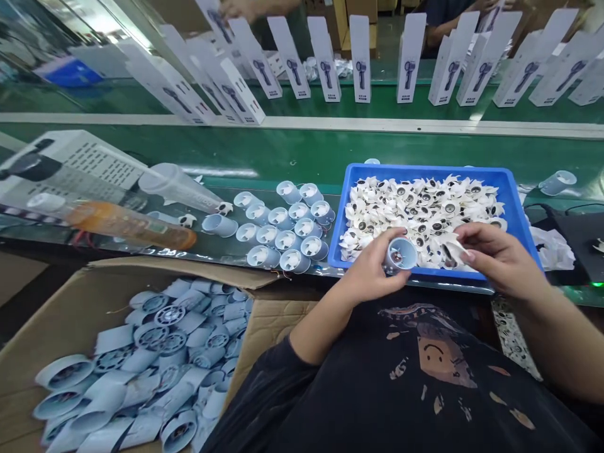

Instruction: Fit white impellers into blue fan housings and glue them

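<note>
My left hand (377, 267) is closed around a light blue fan housing (402, 253), a short tube whose open end faces up and shows a motor inside. To its right, my right hand (503, 261) pinches a white fan blade (453, 251) with a dark hub. Both hands are over the near edge of a blue tray (346, 189), which holds a heap of loose white fan blades (391, 204). On the bench left of the tray stand several light blue housings (287, 240) with white blades inside.
A cardboard box (278, 321) at lower left holds many light blue housings (155, 352). An orange bottle (136, 226) and a clear cup (184, 185) lie left on the bench. White printed boxes (361, 63) stand behind, along the green belt (302, 151). Other people's arms show across it.
</note>
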The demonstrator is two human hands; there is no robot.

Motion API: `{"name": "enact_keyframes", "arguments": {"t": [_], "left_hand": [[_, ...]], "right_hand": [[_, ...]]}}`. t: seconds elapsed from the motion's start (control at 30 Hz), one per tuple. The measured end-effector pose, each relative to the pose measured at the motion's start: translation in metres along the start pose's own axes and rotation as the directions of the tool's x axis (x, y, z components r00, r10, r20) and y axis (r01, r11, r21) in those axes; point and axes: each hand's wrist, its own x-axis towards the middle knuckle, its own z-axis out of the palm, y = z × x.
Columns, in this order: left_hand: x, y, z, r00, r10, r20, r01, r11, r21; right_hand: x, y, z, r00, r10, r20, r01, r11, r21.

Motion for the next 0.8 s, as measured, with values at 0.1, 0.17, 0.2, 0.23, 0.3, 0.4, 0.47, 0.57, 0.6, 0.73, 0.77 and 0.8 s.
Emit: {"name": "enact_keyframes", "arguments": {"t": [0.1,0.17,0.2,0.23,0.3,0.4,0.47,0.57,0.6,0.73,0.77,0.8], "left_hand": [[-0.004,0.012,-0.003,0.996,0.090,0.019,-0.092,0.987,0.131],[-0.005,0.015,-0.005,0.987,0.159,-0.014,-0.153,0.969,0.195],[-0.006,0.016,-0.006,0.981,0.193,-0.032,-0.181,0.958,0.223],[-0.006,0.016,-0.006,0.974,0.224,-0.046,-0.206,0.946,0.249],[-0.008,0.017,-0.005,0.956,0.283,-0.073,-0.249,0.920,0.303],[-0.011,0.018,-0.002,0.921,0.371,-0.121,-0.302,0.875,0.378],[-0.012,0.020,0.002,0.888,0.431,-0.158,-0.332,0.841,0.427],[-0.013,0.022,0.007,0.868,0.448,-0.215,-0.312,0.828,0.466],[-0.013,0.023,0.008,0.872,0.432,-0.229,-0.292,0.836,0.464],[-0.008,0.023,-0.002,0.906,0.405,-0.124,-0.321,0.847,0.424],[-0.005,0.022,-0.011,0.910,0.403,-0.095,-0.327,0.841,0.431],[0.000,0.019,-0.022,0.916,0.389,-0.094,-0.308,0.835,0.457]], "right_hand": [[0.009,-0.014,0.024,1.000,0.011,-0.022,-0.005,0.962,0.272],[0.015,-0.020,0.030,0.999,-0.041,0.005,0.039,0.980,0.196],[0.017,-0.023,0.032,0.997,-0.077,0.014,0.075,0.991,0.114],[0.019,-0.026,0.032,0.993,-0.118,0.019,0.118,0.993,0.002],[0.023,-0.031,0.032,0.980,-0.194,0.037,0.198,0.953,-0.229],[0.027,-0.035,0.035,0.966,-0.256,0.049,0.257,0.906,-0.338],[0.030,-0.035,0.039,0.959,-0.279,0.051,0.282,0.914,-0.291],[0.036,-0.031,0.046,0.959,-0.281,0.021,0.279,0.936,-0.217],[0.036,-0.029,0.048,0.960,-0.280,-0.005,0.273,0.940,-0.204],[0.027,-0.023,0.036,0.968,-0.251,-0.015,0.248,0.964,-0.091],[0.020,-0.022,0.029,0.971,-0.236,0.024,0.237,0.971,-0.031],[0.012,-0.020,0.022,0.975,-0.215,0.059,0.214,0.976,0.026]]}}
